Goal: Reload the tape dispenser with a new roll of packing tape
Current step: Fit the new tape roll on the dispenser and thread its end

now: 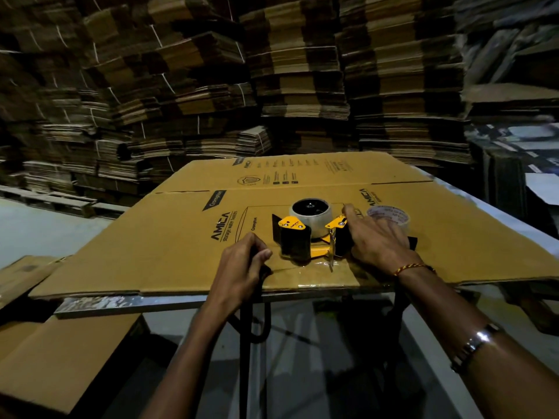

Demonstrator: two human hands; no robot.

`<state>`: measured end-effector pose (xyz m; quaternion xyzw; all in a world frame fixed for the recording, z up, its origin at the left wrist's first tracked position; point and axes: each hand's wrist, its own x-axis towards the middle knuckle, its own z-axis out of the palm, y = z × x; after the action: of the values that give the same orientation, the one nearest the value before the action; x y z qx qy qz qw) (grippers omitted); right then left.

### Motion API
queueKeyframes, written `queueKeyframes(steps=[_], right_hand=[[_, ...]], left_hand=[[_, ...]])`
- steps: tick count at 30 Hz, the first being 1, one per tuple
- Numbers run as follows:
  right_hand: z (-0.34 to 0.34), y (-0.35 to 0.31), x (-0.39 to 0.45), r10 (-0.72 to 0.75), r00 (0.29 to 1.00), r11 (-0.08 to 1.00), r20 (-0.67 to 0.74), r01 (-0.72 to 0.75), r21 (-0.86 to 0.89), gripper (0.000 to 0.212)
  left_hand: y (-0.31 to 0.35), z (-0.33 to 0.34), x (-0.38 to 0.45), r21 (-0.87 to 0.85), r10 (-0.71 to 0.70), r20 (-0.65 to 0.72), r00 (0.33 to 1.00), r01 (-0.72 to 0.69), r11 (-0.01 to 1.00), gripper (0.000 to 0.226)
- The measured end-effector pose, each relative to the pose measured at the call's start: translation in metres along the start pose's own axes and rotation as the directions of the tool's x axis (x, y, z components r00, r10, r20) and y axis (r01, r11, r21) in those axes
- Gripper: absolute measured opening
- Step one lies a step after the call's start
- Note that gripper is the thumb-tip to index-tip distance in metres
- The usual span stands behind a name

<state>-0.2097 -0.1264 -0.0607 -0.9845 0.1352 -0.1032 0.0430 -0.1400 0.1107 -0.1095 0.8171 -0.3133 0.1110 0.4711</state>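
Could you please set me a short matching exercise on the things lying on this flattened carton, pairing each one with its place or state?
Things:
1. tape dispenser
2. spare tape roll
3. left hand
4. right hand

Places or states:
A. grips a black strap at the carton's near edge
B. lies flat beyond the right hand
C. rests on the dispenser's right side
D. yellow and black, a clear roll mounted

Pairs: 1-D, 2-B, 3-A, 4-C

Cardboard-box warehouse or packing area: tied bundles of flattened cartons [211, 86] are stacked high behind, and a flattened printed carton [187, 237] is spread on the bench [99, 303].
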Motion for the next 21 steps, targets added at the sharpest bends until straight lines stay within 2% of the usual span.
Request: queueKeyframes(steps=[8, 12, 14, 18, 21], right_hand=[[-0.003, 0.003, 0.002, -0.041, 0.999, 0.999, 0.032, 0.041, -0.015, 0.065], [-0.003, 0.003, 0.004, -0.022, 0.999, 0.999, 0.03, 0.024, -0.047, 0.056], [-0.003, 0.003, 0.005, -0.023, 0.999, 0.998, 0.036, 0.024, -0.05, 0.056], [-0.002, 0.006, 0.005, -0.049, 0.998, 0.998, 0.029, 0.05, -0.028, 0.053], [-0.002, 0.007, 0.006, -0.057, 0.998, 0.998, 0.026, 0.058, -0.025, 0.048]], left_hand=[[-0.013, 0.001, 0.023, 0.061, 0.055, 0.016, 0.998, -0.056, 0.997, 0.009], [-0.013, 0.001, 0.026, 0.028, 0.102, -0.004, 0.995, -0.102, 0.994, 0.009], [-0.012, 0.001, 0.029, -0.015, 0.077, 0.008, 0.997, -0.077, 0.997, 0.009], [-0.013, 0.0, 0.033, -0.158, -0.045, 0.09, 0.995, 0.058, 0.986, 0.006], [-0.014, 0.0, 0.036, -0.217, -0.059, 0.111, 0.992, 0.082, 0.973, 0.006]])
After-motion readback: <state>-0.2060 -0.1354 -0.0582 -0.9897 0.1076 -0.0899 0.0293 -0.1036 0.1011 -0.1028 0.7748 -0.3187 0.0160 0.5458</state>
